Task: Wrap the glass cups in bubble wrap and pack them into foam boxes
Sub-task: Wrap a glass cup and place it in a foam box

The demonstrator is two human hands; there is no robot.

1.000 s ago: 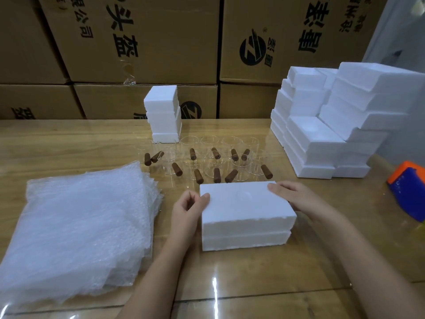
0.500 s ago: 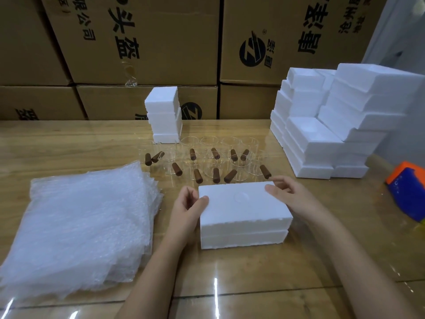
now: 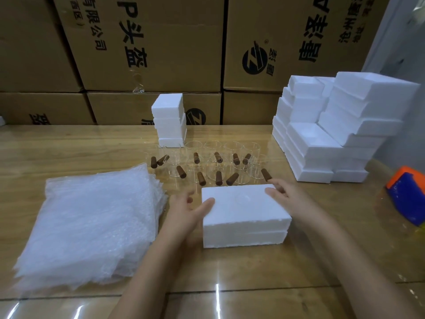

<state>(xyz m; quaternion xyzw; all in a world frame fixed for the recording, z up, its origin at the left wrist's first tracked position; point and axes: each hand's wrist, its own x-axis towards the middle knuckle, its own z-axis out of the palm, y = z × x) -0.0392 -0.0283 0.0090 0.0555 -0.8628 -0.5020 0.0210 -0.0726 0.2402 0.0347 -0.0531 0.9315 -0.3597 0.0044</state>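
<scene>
A closed white foam box (image 3: 243, 217), lid on base, lies on the wooden table in front of me. My left hand (image 3: 184, 212) is at its left end, thumb lying on the lid's near-left corner, fingers spread and blurred beside the box. My right hand (image 3: 289, 199) rests with loosely extended fingers on the lid's far-right corner. Just behind the box stand several clear glass cups (image 3: 207, 162) with brown stubby handles. A thick stack of bubble wrap sheets (image 3: 92, 222) lies to the left.
A tall pile of white foam boxes (image 3: 322, 139) fills the right side of the table. A smaller foam stack (image 3: 170, 120) stands behind the cups. An orange and blue object (image 3: 407, 194) sits at the far right. Cardboard cartons (image 3: 161, 42) wall off the back.
My left hand has loosened from pinching the lid's left edge; its fingers now spread out. My right hand shifted slightly along the far-right corner. The box stays in place.
</scene>
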